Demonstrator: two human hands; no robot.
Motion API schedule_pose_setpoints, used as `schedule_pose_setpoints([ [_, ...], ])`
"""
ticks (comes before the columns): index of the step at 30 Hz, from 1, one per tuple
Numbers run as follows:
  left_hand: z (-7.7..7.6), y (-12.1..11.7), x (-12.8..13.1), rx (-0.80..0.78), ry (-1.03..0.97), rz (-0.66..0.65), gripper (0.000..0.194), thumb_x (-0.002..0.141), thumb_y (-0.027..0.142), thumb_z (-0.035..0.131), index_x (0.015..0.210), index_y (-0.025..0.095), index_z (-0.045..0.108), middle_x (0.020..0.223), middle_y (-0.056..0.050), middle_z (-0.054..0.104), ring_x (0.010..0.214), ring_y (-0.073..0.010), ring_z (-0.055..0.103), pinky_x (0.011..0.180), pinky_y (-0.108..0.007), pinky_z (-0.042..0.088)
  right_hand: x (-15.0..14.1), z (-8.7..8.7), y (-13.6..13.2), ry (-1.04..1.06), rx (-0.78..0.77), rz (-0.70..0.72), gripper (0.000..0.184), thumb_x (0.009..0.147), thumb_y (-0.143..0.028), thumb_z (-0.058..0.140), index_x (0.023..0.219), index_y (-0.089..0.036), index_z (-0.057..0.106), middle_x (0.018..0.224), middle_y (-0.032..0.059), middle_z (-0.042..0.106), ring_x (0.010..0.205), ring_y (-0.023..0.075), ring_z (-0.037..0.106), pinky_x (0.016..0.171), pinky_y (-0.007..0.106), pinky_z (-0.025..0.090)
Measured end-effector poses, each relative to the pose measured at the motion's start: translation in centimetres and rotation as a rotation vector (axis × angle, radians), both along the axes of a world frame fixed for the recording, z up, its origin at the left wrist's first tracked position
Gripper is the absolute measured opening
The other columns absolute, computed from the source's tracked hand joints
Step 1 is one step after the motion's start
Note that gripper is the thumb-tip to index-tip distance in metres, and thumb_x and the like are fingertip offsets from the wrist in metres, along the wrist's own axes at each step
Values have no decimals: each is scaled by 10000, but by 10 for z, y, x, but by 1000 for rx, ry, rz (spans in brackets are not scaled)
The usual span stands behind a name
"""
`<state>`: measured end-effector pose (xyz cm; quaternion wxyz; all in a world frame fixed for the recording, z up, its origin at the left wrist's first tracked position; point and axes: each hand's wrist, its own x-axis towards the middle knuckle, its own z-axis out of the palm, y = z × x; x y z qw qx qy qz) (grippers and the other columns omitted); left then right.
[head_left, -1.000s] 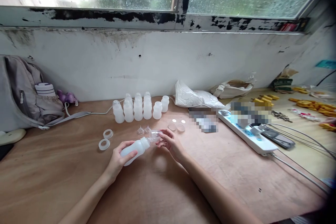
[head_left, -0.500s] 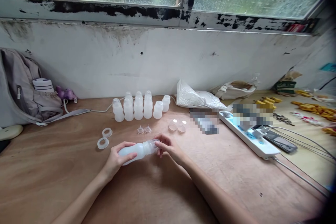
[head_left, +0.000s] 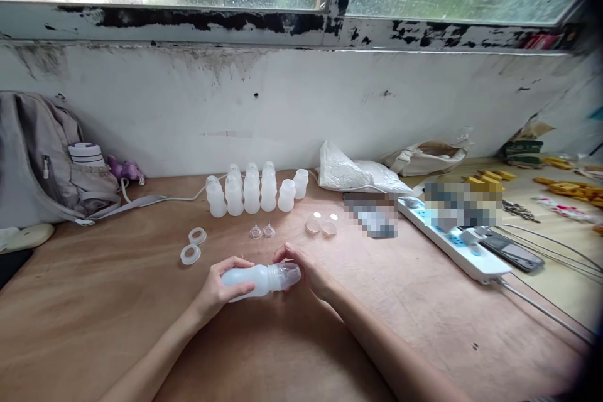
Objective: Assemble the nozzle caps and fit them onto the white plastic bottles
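Frosted bottle: a frosted bottle (head_left: 259,277) lies nearly level at lower center of the frame, its clear cap (head_left: 288,276) pointing right
Left hand: the left hand (head_left: 217,286) holds the bottle's body, fingers wrapped around it
Right hand: the right hand (head_left: 311,271) curls its fingers by the cap, partly hidden behind it; whether they grip cannot be told
Bench: on the bench (head_left: 108,308), two pale rings (head_left: 183,256) lie left of center, two clear teats (head_left: 255,233) at center, two clear round pieces (head_left: 329,228) right of center
Back row: upright bottles (head_left: 252,193) stand near the wall (head_left: 179,113), center frame
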<state>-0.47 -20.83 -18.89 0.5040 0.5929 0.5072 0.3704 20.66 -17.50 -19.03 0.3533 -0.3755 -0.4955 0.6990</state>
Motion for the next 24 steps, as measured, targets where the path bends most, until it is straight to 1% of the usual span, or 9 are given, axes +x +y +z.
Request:
schedule_pose_setpoints([
  [3,0,-2,2,-20,-10,-42,365,565,366,705,847,147,630,763,-17,612,619,-128,523,557,-209,405,-3,2,-3,66,-21,-9,439,789,-532,420,713,-138,597,704,45,611,581,130,538,525,243,394],
  [6,-1,-3,4,-35,-25,-56,370,560,367,707,840,141,626,736,-15,603,608,-123,512,550,-206,396,-7,4,-8,124,-51,-3,423,790,-516,428,719,-139,606,740,52,611,640,141,539,565,247,379],
  [10,-4,-3,7,-34,-12,-64,381,568,383,698,849,137,624,770,-31,603,640,-139,521,566,-218,403,-10,3,-13,145,-114,-3,428,790,-509,427,697,-132,609,689,38,584,587,121,503,532,233,353],
  [13,-4,-5,10,-18,31,-63,384,581,396,686,857,139,618,775,-33,598,642,-144,523,573,-227,409,-12,-1,-14,110,-140,-63,436,776,-512,450,634,-126,595,607,19,548,516,98,454,495,222,320],
  [16,-4,-10,14,54,90,-40,362,604,401,670,854,146,608,793,-37,593,668,-158,535,597,-242,418,-13,-6,-14,84,-128,-124,425,755,-506,488,582,-129,581,589,19,541,511,100,446,497,225,315],
  [20,-5,-16,17,169,146,-26,332,623,405,656,829,151,598,786,-42,584,695,-178,548,618,-260,423,-16,-7,-16,88,-45,-145,404,743,-497,503,559,-145,575,601,23,532,563,124,460,540,238,337],
  [24,-4,-20,17,253,161,-37,307,632,398,648,812,156,590,752,-30,569,670,-167,540,603,-258,422,-17,-5,-19,71,29,-145,377,748,-472,500,539,-162,545,601,19,505,607,142,461,587,247,351],
])
